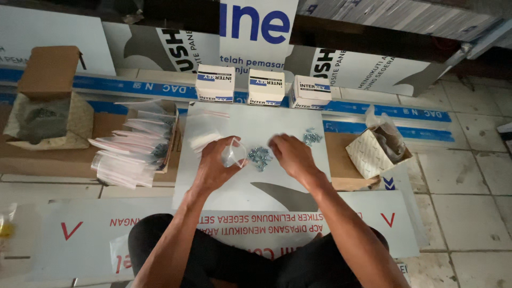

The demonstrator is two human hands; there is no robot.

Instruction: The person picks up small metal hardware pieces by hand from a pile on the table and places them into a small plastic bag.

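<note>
Pinching a small clear bag, left hand; right hand palm-down over screws, grip unclear.

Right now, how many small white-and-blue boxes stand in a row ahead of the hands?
3: left box, middle box, right box, side by side beyond the white panel. None seems hidden.

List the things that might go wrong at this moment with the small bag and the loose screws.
1. The left hand holds a small clear bag by a narrow grip; screws may miss the mouth and scatter.
2. The right hand hovers over the loose screw pile on the smooth white sheet; a nudge could roll some away.
3. A second clump of screws lies apart near the sheet's edge and might be overlooked in the dim light.
</note>
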